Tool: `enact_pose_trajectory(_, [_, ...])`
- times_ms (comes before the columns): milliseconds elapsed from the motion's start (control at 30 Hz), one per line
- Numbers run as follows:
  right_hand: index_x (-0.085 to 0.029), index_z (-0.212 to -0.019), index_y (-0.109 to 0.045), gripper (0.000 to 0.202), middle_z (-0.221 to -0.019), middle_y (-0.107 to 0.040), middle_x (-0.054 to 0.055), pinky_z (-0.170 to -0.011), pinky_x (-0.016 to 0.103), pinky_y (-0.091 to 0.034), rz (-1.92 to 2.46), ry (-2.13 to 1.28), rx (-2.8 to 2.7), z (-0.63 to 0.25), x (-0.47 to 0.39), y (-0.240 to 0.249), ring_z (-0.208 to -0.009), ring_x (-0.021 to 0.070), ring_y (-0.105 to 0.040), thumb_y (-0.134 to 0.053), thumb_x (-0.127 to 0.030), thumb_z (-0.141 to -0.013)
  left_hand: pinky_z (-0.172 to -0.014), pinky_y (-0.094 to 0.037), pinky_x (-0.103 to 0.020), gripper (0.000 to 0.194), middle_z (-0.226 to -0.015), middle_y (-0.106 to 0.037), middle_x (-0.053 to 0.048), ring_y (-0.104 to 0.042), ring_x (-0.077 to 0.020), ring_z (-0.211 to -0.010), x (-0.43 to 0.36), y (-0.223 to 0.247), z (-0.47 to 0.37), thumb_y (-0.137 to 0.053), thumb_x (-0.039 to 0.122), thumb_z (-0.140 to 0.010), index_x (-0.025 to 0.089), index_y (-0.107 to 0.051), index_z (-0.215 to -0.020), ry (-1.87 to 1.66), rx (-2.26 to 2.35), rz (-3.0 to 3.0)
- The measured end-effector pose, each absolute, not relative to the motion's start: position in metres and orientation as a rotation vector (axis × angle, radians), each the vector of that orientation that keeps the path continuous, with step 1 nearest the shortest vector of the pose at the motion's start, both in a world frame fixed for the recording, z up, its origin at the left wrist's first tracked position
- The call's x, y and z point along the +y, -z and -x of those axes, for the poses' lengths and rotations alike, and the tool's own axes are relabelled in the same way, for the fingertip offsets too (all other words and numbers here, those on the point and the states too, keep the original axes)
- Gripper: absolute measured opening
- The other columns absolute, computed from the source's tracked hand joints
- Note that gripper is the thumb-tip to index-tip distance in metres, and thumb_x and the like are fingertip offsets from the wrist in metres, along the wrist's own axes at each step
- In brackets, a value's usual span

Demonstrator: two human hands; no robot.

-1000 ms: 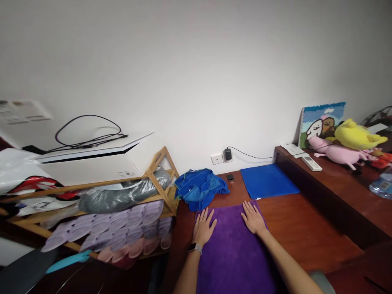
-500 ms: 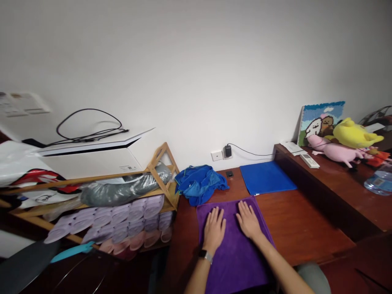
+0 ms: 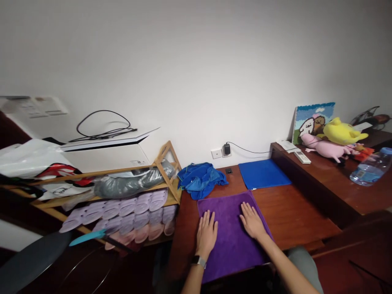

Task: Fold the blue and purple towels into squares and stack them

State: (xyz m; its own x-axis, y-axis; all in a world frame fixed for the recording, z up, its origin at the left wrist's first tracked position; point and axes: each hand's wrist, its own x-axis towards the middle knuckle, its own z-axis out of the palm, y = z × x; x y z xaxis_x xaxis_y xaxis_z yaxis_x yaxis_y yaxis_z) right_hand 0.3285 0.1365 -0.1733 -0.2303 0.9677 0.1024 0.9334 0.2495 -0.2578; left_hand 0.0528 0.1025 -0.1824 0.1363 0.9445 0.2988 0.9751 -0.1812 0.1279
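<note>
- Purple towel (image 3: 232,232): soft, napped cloth, roughly rectangular, lying flat on the desk (image 3: 294,212) at lower centre of the frame; its near edge hangs over the desk's front.
- Left hand (image 3: 206,234): open, palm down, fingers spread, pressed flat on the towel's left part; a watch (image 3: 199,261) with a metal band sits on the wrist.
- Right hand (image 3: 251,220): open, palm down, flat on the towel's right part; the two hands lie apart, grasping nothing.
- Desk: dark red-brown wood, smooth and glossy.
- Blue cloth (image 3: 200,179): crumpled heap just beyond the towel's far left corner.
- Blue mat (image 3: 263,173): flat rectangle, beyond the towel's far right corner, near the wall.
- Charger (image 3: 227,149): black plug in a wall socket, centre of the frame; its thin cord runs right.
- Shelf (image 3: 330,179): raised wooden ledge, right; it bears a remote (image 3: 301,157), pink and yellow plush toys (image 3: 333,141), a tufted picture (image 3: 312,120) leaning on the wall and a clear bottle (image 3: 369,169) lying on its side.
- Rack (image 3: 165,175): pale wooden frame, left, holding rows of lilac slippers (image 3: 131,210) and a grey wrapped bundle (image 3: 128,183); a white box (image 3: 107,153) with a looped black cable stands behind it.
</note>
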Motion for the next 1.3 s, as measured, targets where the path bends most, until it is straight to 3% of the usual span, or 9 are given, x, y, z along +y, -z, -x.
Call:
enact_pose_trajectory(167, [-0.019, -0.165, -0.035, 0.065, -0.171, -0.031, 0.006, -0.131, 0.047, -0.020, 1.676, -0.242, -2.362, -0.309, 0.120, 0.187, -0.160, 0.0235, -0.025, -0.023, -0.048, -0.108, -0.126, -0.032, -0.054, 0.056, -0.170, -0.040, -0.008, -0.036, -0.0285, -0.157, 0.105, 0.191, -0.080, -0.039, 0.047, -0.108, 0.032, -0.043, -0.161, 0.414, -1.917, 2.417])
enact_pose_trajectory(400, [-0.011, -0.165, -0.033, 0.066, -0.171, -0.029, 0.011, -0.130, 0.048, -0.020, 1.985, -0.227, -2.226, -0.387, 0.132, 0.180, -0.160, 0.0258, -0.024, -0.023, -0.044, -0.108, -0.127, -0.030, -0.053, 0.059, -0.168, -0.042, -0.009, -0.036, -0.0287, -0.156, 0.102, 0.188, -0.038, -0.034, 0.048, -0.107, 0.027, -0.043, -0.161, 0.311, -2.053, 2.297])
enact_pose_trajectory(533, [-0.009, -0.165, -0.033, 0.068, -0.171, -0.027, 0.012, -0.131, 0.045, -0.020, 1.865, -0.158, -2.217, -0.365, 0.118, 0.182, -0.161, 0.0249, -0.023, -0.021, -0.047, -0.109, -0.128, -0.029, -0.052, 0.058, -0.166, -0.044, -0.013, -0.037, -0.0294, -0.156, 0.095, 0.189, -0.053, -0.031, 0.043, -0.108, 0.020, -0.047, -0.159, 0.395, -2.030, 2.230])
enact_pose_trajectory(800, [-0.016, -0.165, -0.032, 0.065, -0.172, -0.027, 0.008, -0.131, 0.046, -0.018, 1.775, -0.246, -2.351, -0.326, 0.112, 0.179, -0.161, 0.0233, -0.023, -0.022, -0.046, -0.109, -0.127, -0.029, -0.054, 0.058, -0.171, -0.037, -0.009, -0.034, -0.0288, -0.158, 0.100, 0.184, -0.076, -0.041, 0.052, -0.107, 0.032, -0.042, -0.161, 0.358, -1.939, 2.443])
enact_pose_trajectory(1033, [-0.007, -0.164, -0.030, 0.066, -0.171, -0.027, 0.014, -0.131, 0.050, -0.016, 1.948, -0.207, -2.261, -0.335, 0.124, 0.165, -0.161, 0.0284, -0.022, -0.021, -0.040, -0.108, -0.127, -0.031, -0.051, 0.054, -0.167, -0.043, -0.013, -0.038, -0.0292, -0.156, 0.092, 0.171, -0.067, -0.035, 0.039, -0.109, 0.021, -0.047, -0.159, 0.387, -2.044, 2.254])
enact_pose_trajectory(1200, [-0.013, -0.166, -0.030, 0.067, -0.171, -0.028, 0.010, -0.131, 0.047, -0.017, 1.724, -0.220, -2.339, -0.306, 0.102, 0.182, -0.161, 0.0249, -0.022, -0.020, -0.047, -0.109, -0.127, -0.031, -0.053, 0.054, -0.170, -0.039, -0.004, -0.036, -0.0279, -0.156, 0.060, 0.183, -0.091, -0.039, 0.047, -0.109, 0.037, -0.038, -0.162, 0.465, -1.762, 2.485])
enact_pose_trajectory(1300, [-0.016, -0.165, -0.031, 0.064, -0.172, -0.028, 0.008, -0.131, 0.046, -0.018, 1.649, -0.224, -2.393, -0.310, 0.103, 0.184, -0.161, 0.0228, -0.023, -0.024, -0.046, -0.109, -0.127, -0.031, -0.055, 0.055, -0.169, -0.040, -0.005, -0.037, -0.0287, -0.156, 0.056, 0.184, -0.085, -0.038, 0.050, -0.109, 0.036, -0.038, -0.162, 0.395, -1.864, 2.475])
